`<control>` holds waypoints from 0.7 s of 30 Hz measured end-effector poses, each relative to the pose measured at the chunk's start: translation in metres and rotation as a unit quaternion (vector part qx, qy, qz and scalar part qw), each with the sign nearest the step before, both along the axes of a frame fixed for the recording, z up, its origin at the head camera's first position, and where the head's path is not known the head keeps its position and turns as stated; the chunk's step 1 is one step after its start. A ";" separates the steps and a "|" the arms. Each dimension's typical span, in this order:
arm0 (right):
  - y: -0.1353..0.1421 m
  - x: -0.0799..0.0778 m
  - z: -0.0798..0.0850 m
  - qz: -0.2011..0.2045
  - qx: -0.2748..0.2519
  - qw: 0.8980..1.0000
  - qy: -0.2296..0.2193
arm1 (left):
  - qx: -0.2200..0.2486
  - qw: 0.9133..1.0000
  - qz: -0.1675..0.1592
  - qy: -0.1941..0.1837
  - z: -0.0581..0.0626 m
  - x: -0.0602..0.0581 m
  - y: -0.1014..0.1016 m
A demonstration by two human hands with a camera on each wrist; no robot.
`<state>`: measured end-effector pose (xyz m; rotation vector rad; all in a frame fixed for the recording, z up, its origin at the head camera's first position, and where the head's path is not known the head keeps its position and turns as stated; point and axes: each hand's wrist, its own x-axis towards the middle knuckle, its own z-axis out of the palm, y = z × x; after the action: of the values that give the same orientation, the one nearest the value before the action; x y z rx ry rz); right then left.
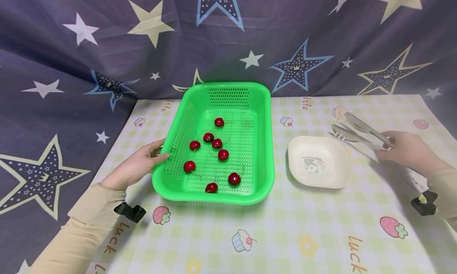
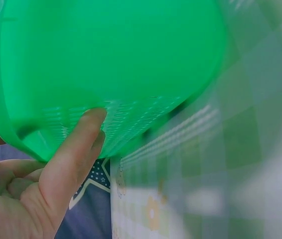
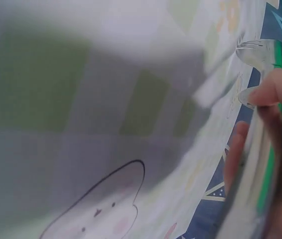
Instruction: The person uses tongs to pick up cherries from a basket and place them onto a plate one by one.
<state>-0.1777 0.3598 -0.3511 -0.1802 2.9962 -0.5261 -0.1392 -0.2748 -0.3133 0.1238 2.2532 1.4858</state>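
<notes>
Left hand [image 1: 138,166] | pinching green basket [image 1: 243,145] on its right | right hand [image 1: 410,151] | gripping tongs [image 1: 362,125]

I see long beige sleeves [image 1: 71,242], the left one creased behind a wide cuff [image 1: 97,204], and a blocky black camera [image 1: 130,212] by each cuff.

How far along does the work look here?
Little looks done: the metal tongs are in the right hand, but the white dish holds none of the eight cherries. In hand: the left hand touches the side of the green basket; the open tongs, near the dish, grip nothing. Left, probably: all the cherry handling, as every visible cherry lies in the basket.
</notes>
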 end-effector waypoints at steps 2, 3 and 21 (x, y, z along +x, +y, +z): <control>0.002 0.000 -0.001 0.008 0.008 1.000 0.000 | 0.001 1.000 0.000 -0.001 0.000 0.000 0.000; 0.004 0.000 0.000 0.009 0.009 1.000 -0.003 | 0.000 1.000 0.000 -0.002 0.000 0.000 0.001; 0.011 0.003 0.010 -0.002 0.013 1.000 0.007 | 0.000 1.000 0.002 -0.003 -0.001 0.000 -0.001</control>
<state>-0.1749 0.3706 -0.3415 -0.1769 3.0167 -0.4890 -0.1393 -0.2755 -0.3147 0.1155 2.2490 1.4865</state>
